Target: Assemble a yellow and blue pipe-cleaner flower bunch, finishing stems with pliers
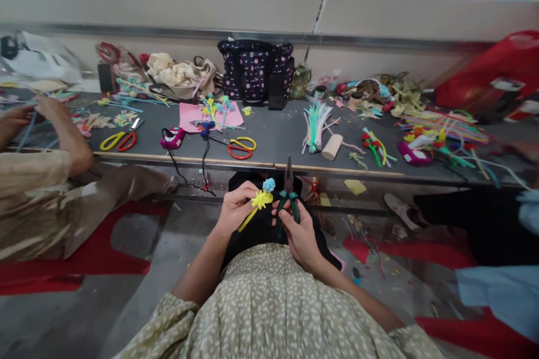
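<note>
My left hand (234, 210) holds a yellow pipe-cleaner flower (260, 201) with a light blue fuzzy tip (268, 184), in my lap below the table edge. My right hand (298, 230) grips green-handled pliers (288, 188), nose pointing up, just right of the flower. Its thumb and fingertips also touch the flower's stem. Both hands sit close together over a black lap and a spotted green garment.
The grey table (273, 137) carries scissors (240, 147), pipe-cleaner bundles (314, 123), a pink sheet (189, 115), a glue gun (173, 137) and a dotted bag (255, 70). A co-worker's arm (63, 134) rests at the left. Another person sits at the right (484, 219). Scraps litter the floor.
</note>
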{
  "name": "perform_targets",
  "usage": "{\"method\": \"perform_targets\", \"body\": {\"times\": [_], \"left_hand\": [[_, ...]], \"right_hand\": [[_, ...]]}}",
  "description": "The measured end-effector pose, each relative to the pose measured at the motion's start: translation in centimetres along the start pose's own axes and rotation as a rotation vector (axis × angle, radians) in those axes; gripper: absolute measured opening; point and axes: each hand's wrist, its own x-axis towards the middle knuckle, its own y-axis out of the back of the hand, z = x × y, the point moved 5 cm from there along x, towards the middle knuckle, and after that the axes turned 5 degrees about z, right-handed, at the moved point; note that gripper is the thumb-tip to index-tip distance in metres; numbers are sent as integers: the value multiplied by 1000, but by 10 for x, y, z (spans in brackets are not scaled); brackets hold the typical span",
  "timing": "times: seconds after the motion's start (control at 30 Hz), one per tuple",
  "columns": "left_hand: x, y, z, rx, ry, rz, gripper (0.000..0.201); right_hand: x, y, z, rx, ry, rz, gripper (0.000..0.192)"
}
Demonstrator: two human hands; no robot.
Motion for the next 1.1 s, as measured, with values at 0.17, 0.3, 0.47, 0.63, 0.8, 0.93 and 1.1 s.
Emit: {"method": "perform_targets", "body": {"times": [0.17, 0.3, 0.47, 0.63, 0.8, 0.93, 1.1], "left_hand": [[0, 11, -15, -179, 205, 282, 15], [1, 15, -22, -285, 288, 374, 18], [1, 21, -28, -401, 345, 432, 19], [3, 22, -28, -488, 345, 418, 19], [5, 22, -27, -532, 349, 427, 20], [4, 23, -26, -505, 308, 426, 18], [7, 29, -18, -367, 210, 416, 18]], "right_hand": [[-2, 6, -12, 10, 36, 14, 16], [-6, 7, -19, 14, 55, -21, 13], [-10, 5, -19, 44, 54, -64, 11], [-13, 2, -16, 42, 35, -116, 10], [-20, -5, -12, 46, -9, -233, 9], [-26, -11, -5, 36, -105, -399, 13], [-35, -19, 3, 17, -217, -585, 19]]}}
